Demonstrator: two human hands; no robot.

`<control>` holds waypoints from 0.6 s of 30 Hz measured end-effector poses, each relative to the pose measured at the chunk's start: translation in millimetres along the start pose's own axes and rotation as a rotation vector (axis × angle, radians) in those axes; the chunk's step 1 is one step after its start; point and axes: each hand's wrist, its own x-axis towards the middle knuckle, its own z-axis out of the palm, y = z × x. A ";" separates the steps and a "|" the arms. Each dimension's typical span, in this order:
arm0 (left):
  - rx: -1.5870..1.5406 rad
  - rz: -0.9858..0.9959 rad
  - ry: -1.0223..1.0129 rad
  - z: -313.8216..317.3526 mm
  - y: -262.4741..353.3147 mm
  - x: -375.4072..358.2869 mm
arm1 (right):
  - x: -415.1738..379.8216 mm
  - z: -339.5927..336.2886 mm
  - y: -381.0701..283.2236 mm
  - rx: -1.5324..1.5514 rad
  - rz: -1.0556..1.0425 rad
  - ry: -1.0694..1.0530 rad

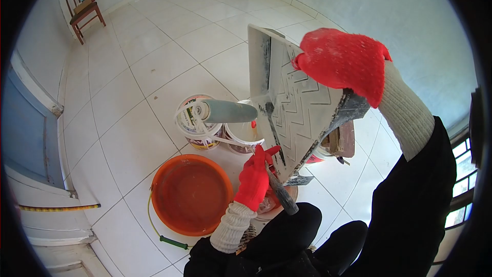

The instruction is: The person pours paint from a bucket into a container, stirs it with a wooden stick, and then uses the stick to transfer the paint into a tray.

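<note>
My right hand (pixel 343 64), in a red-palmed knit glove, grips the upper edge of a paint tray (pixel 302 102). The tray is tilted up on its side, its zigzag-ribbed face streaked with white and dark residue. My left hand (pixel 252 179), gloved too, is closed around the handle of a paint roller (pixel 230 112), with its fingertips close to the tray's lower edge. The roller's grey-green sleeve points left, over two white printed buckets (pixel 201 137). Below and left of them stands an orange bucket (pixel 155 195) with liquid in it.
The orange bucket's wire bail with a green grip (pixel 173 242) hangs out over the white tiled floor (pixel 123 149). A wooden chair (pixel 82 13) stands at the far left wall. A blue door (pixel 36 123) is at left, a barred window (pixel 461 174) at right.
</note>
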 end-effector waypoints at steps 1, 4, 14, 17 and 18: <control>0.001 0.001 -0.003 -1.4 -1.5 2.5 | -5.7 17.3 3.6 0.099 -0.062 0.192; -0.082 0.016 -0.035 -5.2 -3.2 5.8 | 1.9 13.6 2.2 -0.038 0.018 0.224; 0.344 0.082 0.068 -6.6 25.6 -1.7 | -47.5 15.2 39.8 0.165 0.366 0.198; 0.428 0.118 0.068 -9.7 32.2 -3.6 | -70.5 31.1 50.0 0.300 0.429 0.303; 0.466 0.052 0.089 -8.5 36.0 -4.4 | -75.8 36.5 56.6 0.345 0.438 0.277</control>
